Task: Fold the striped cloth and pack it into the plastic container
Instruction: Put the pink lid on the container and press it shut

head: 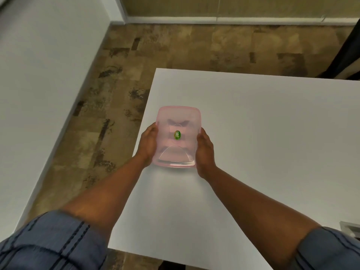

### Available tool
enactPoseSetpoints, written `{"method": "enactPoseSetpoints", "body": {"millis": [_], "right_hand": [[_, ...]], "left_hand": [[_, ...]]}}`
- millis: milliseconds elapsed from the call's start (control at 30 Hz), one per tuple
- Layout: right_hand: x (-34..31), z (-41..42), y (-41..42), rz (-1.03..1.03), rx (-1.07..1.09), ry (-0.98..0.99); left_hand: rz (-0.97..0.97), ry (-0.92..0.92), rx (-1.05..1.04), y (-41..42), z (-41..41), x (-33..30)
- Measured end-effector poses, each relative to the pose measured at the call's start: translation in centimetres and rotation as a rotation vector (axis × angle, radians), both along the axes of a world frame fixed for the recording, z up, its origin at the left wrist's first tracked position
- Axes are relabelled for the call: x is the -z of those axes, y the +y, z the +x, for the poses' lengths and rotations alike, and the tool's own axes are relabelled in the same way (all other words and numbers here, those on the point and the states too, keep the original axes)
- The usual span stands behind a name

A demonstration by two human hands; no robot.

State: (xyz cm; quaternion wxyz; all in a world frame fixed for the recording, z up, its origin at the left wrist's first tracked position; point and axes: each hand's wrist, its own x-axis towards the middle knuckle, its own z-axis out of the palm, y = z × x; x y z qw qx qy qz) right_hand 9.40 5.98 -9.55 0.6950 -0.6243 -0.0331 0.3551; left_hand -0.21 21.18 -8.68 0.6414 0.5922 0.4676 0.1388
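A translucent pink plastic container [178, 117] with its lid on sits near the left edge of the white table [263, 133]. A small green oval sticker [177, 135] marks the middle of the lid. My left hand [148, 145] grips the container's left side and my right hand [205, 151] grips its right side. A faint greyish shape shows through the lid; I cannot tell what it is. No striped cloth is visible outside the container.
The table's left edge runs just beside my left hand, with brown patterned floor [116, 94] beyond it. A white wall [39, 75] rises on the left. A dark object [342, 55] stands at the far right corner.
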Motion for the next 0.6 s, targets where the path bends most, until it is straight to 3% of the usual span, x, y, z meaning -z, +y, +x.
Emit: {"method": "enactPoseSetpoints", "body": {"millis": [600], "right_hand": [[2.2, -2.1, 4.2, -0.107, 0.027, -0.023]], "left_hand": [[-0.048, -0.014, 0.057, 4.8, -1.5, 2.9]]}}
